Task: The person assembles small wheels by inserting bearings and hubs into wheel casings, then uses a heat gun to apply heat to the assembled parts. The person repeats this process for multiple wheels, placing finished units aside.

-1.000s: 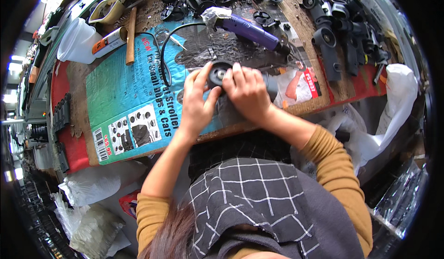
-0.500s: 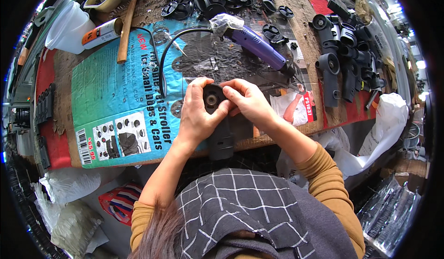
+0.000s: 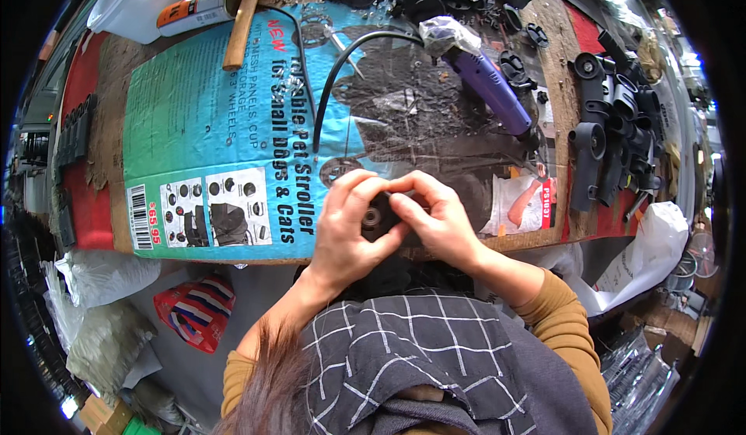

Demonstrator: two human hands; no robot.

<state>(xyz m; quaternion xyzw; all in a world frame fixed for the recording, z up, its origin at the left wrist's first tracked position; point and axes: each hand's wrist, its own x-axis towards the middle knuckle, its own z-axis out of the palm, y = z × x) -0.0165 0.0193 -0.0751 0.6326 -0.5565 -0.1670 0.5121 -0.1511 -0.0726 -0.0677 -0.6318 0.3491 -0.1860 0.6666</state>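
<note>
Close to the table's near edge, my left hand and my right hand meet around a black plastic part. Its round end, with a small metal ring in the centre, shows between my fingers; the rest is mostly hidden. The left fingers curl over its far side and the thumb lies along its near side. My right thumb and fingertips press at its right edge. Under my hands lies a printed blue-green sheet. Beyond them on the right rests a purple corded power tool.
A wooden-handled hammer, an orange and white can and a translucent tub stand at the far left. Black round plastic pieces are heaped at the back. Black tubular fittings pile up at the right, near a white bag.
Both hands have come nearer to my body with the plastic part, and less of it shows. The whole view has shifted, so the table items appear higher and farther right.
</note>
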